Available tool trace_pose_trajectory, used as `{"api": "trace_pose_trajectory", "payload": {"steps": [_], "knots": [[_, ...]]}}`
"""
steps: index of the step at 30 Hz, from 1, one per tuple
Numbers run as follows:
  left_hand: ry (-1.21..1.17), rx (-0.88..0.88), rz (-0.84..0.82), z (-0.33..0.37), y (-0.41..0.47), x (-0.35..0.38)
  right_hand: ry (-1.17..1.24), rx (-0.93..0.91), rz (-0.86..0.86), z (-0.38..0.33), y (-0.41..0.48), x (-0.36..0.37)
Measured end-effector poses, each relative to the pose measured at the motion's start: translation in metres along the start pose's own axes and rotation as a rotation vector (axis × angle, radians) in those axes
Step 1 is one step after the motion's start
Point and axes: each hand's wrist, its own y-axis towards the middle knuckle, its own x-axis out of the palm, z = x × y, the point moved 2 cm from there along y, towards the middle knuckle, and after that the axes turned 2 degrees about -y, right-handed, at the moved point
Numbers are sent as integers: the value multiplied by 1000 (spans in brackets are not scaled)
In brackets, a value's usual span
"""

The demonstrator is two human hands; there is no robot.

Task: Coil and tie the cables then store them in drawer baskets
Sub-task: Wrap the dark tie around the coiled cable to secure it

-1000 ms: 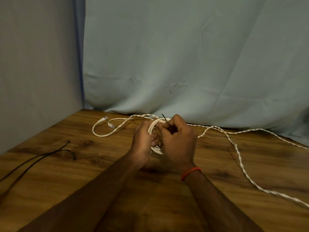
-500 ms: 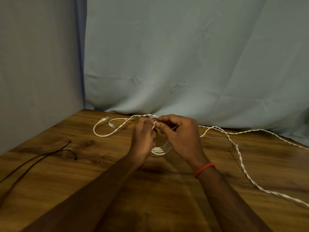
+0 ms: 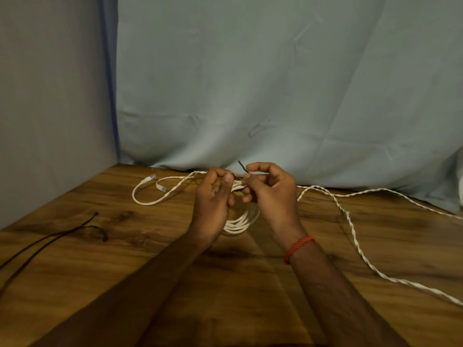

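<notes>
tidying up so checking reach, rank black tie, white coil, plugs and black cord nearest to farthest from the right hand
1. black tie, pinched in the right hand's grip
2. white coil, just below and left of it
3. plugs, back left on the table
4. black cord, far left

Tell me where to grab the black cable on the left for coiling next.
Take the black cable probably at its hooked free end, pinched from above: it lies flat on the table, and that end curls clear of the other strand, while the rest runs off the left edge.
</notes>
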Motion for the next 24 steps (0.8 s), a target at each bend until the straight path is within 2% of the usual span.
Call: {"api": "trace_pose_trajectory", "payload": {"steps": [5,13,19,24], "knots": [[-32,53,-1,3,2,-2,-70,36,-109,-2,1,-1],[-131,-22,-6,4,4,-6,-149,-59,-207,-6,0,-4],[-132,-27,-34,6,3,-4,-269,-205,-104,-7,-1,-5],[-133,-142,-22,2,3,-2,-321,-297,-76,-8,-6,0]]}}
